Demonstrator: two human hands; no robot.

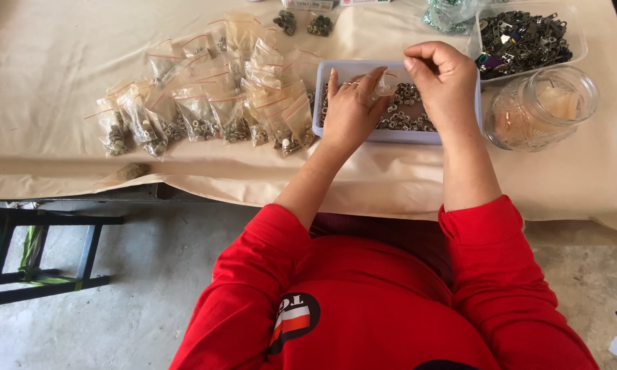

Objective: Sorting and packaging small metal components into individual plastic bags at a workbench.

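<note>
Bagging small metal rings over a tray

Our left hand (349, 109) and right hand (442, 79) pinch a small clear plastic bag (385, 87) between closed fingertips, above the pale rectangular tray (336, 68) of metal rings.

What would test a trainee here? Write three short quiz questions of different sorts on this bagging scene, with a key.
1. True or false: the left hand and right hand hold a small clear plastic zip bag above the shallow grey rectangular tray of small metal rings.
2. Where does the pile of filled clear zip bags with red seals lie? A) left of the tray B) inside the round clear glass jar C) on the floor
3. Fill in: the clear plastic tub of dark metal parts stands ___ the jar.

Key: 1 true; 2 A; 3 behind.
</note>
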